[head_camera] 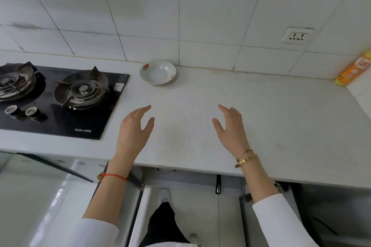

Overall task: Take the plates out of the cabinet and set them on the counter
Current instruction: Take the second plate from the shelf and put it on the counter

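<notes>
One plate (pixel 158 74) sits on the white table (pixel 261 118) in the head view, far from the person and close to the tiled wall (pixel 210 26), just right of the black gas stove (pixel 60 98); it is a shallow white dish with small red flower marks on its rim, set back, I judge, so the near surface stays free for more. Both hands hover above the near part of the table and hold nothing: the left hand (pixel 134 126) has its fingers loosely spread with the thumb apart, and the right hand (pixel 230 126) mirrors it, palms turned toward each other as though framing the width of a plate. Whether they touch the surface I cannot tell. A red string circles the left wrist and gold bracelets (pixel 246 158) the right. Below the table edge, the cabinet (pixel 228 178) looks open, with doors swung out at left and right, but no plates show inside from this angle. An orange bottle (pixel 355 68) leans at the far right corner, and a wall socket (pixel 297 35) sits above it. My reading is that one plate is delivered and the hands are free to reach down for another.
</notes>
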The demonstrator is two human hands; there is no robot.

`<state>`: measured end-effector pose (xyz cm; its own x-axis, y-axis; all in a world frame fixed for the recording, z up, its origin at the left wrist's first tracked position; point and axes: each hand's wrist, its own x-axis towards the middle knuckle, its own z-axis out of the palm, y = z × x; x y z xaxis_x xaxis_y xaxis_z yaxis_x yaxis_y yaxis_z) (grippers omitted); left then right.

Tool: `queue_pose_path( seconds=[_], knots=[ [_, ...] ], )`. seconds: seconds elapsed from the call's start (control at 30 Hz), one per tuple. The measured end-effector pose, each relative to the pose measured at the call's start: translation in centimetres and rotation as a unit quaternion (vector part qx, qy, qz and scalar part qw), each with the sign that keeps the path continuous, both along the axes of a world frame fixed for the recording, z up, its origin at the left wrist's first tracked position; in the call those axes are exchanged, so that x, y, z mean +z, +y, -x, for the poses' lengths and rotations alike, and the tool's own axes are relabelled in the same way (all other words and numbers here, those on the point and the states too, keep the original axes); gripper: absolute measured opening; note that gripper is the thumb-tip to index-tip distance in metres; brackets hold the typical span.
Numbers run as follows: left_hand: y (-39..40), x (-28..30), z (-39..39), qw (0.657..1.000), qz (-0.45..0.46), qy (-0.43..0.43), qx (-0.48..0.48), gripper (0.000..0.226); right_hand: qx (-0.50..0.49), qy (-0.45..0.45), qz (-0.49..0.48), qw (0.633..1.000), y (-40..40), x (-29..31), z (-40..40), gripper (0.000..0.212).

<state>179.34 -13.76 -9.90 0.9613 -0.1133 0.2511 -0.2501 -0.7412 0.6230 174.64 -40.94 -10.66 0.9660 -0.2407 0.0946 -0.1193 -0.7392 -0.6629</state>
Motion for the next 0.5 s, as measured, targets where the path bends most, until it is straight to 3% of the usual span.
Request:
queue_pose_path(
  seconds=[0.5],
  knots=[
    [0.4, -1.6, 15.4, 0.998, 0.040, 0.044, 0.014, 0.038, 0.017, 0.001, 0.000, 1.000, 0.1, -1.2, 14.3, 0.048]
  ],
)
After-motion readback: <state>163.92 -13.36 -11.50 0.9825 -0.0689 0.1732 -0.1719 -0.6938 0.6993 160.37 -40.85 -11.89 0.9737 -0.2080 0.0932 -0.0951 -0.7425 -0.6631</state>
